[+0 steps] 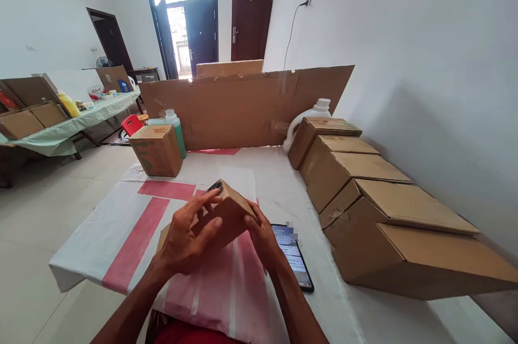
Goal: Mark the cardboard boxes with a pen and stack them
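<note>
We've got a small cardboard box [226, 214] tilted up at the near edge of the table [283, 171], left hand [184, 239] spread over its side, right hand [263, 236] gripping the right end. Phone [297, 263] lies just right of it.

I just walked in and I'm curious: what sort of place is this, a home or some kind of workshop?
Probably a small packing room in a plain house. A row of closed cardboard boxes lines the wall, both hands hold a small carton, and detergent-style bottles stand by a cardboard screen.
</note>
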{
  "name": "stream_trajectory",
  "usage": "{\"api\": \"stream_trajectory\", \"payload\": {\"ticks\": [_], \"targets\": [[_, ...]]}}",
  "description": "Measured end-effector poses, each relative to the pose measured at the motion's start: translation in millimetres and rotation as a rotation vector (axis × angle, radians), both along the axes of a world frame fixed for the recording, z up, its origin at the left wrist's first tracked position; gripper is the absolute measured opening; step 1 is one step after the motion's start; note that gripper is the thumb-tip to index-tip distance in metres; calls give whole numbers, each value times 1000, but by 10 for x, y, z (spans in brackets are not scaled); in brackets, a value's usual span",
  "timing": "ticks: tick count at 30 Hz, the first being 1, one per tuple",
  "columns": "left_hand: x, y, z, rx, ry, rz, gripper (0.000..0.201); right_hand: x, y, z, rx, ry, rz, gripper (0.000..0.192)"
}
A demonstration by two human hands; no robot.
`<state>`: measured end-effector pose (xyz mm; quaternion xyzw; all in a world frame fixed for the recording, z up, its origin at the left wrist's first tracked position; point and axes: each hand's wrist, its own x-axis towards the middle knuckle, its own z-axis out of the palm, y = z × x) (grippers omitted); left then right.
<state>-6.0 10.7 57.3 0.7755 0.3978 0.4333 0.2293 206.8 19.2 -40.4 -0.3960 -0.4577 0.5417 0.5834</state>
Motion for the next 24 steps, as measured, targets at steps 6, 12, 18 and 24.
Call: {"api": "stream_trajectory", "payload": {"ticks": [6, 12, 18, 24], "targets": [[-245, 552, -329, -309, -62, 81, 63, 17, 257, -98, -73, 71, 175, 76], [-168, 300, -711, -589, -137, -257, 85, -281, 92, -225, -98, 16, 172, 65], [-102, -17, -638, -525, -126, -189, 80, -420, -329, -225, -107, -341, -88, 54], [-94, -87, -584, -503, -132, -206, 76, -89, -194, -260, -329, -757, -375, 18]]}}
